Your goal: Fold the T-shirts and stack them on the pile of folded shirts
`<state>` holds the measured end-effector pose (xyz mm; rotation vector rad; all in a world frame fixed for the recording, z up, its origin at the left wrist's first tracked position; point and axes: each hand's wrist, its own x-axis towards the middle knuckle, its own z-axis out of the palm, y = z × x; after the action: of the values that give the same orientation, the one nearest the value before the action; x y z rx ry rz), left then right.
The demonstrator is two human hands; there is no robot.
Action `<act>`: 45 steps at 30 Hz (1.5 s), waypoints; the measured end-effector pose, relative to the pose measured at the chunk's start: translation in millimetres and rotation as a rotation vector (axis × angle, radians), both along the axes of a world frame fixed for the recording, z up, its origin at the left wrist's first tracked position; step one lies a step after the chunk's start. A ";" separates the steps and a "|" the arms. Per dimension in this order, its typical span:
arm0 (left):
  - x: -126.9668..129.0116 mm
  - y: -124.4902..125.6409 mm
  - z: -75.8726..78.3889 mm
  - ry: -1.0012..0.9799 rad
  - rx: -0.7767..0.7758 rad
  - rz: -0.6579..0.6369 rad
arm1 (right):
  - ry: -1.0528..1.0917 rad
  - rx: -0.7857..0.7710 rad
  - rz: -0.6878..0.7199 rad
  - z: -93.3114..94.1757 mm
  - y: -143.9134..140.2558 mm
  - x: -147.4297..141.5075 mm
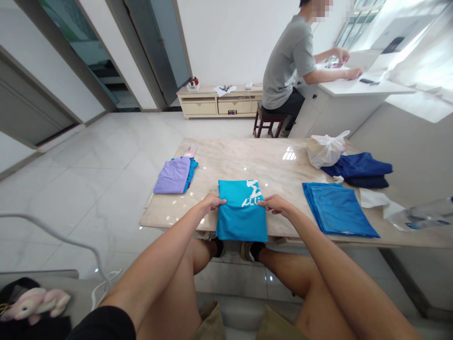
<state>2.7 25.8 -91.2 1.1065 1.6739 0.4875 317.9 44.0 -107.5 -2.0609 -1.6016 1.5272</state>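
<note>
A folded turquoise T-shirt [239,217] with white lettering lies at the front edge of the marble-look table [244,158], its near end reaching past the edge. My left hand [212,201] pinches its left side, thumb on top. On the opposite side, my right hand [276,204] grips the cloth near the lettering. To the right lies a stack of blue folded clear-looking packets or cloth [339,210]; which of these I cannot tell. Folded purple cloth [173,174] rests at the table's left end, with blue cloth under it.
A white plastic bag [327,150] and dark blue cloth [361,165] sit at the back right, near a clear plastic bottle [424,215]. Beyond the table, a person in grey [288,61] sits on a stool [271,118] at a white desk [354,87]. A plush toy [38,302] lies lower left.
</note>
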 end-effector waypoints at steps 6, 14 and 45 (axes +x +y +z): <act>-5.9 13.7 20.6 -0.055 0.015 0.058 | 0.098 0.112 -0.113 25.0 3.0 14.0; -9.7 26.8 53.7 -0.254 0.556 0.110 | 0.269 0.775 -0.167 69.5 12.5 19.9; 8.0 -0.5 -2.1 0.681 0.163 -0.444 | -0.219 0.034 0.072 1.3 0.2 -7.6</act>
<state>10.7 25.3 -93.3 1.8518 1.8857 -0.0603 310.3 44.2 -106.3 -2.2420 -1.7803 1.3226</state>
